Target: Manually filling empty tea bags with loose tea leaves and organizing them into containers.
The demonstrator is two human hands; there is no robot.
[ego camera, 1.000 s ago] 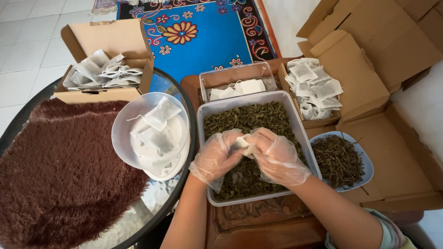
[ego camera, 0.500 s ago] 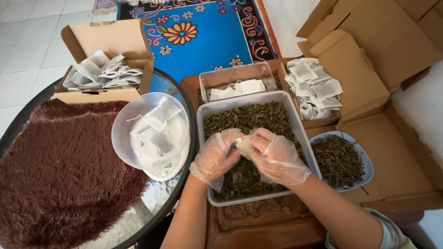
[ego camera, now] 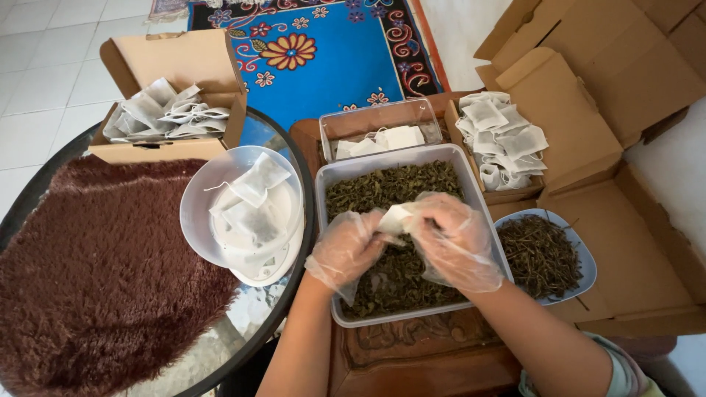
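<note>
My left hand (ego camera: 344,248) and my right hand (ego camera: 452,239), both in thin clear plastic gloves, meet over a grey plastic tub (ego camera: 332,180) filled with dried green leaves (ego camera: 390,184). Between the fingertips of both hands I hold a small white filter bag (ego camera: 395,218), just above the leaves. To the left, a white bowl-shaped scale (ego camera: 198,202) carries a few filled white bags (ego camera: 254,198).
A cardboard box of white bags (ego camera: 165,117) sits at the back left on a round glass table with a brown shaggy mat (ego camera: 95,279). A clear tub with bags (ego camera: 379,136), another box of bags (ego camera: 504,140), a plate of dried stems (ego camera: 540,254) and open cartons (ego camera: 625,66) surround the tub.
Both hands stay over the tub and keep working the small bag between the fingers; the bag sits slightly higher and more to the left. Nothing else has moved.
</note>
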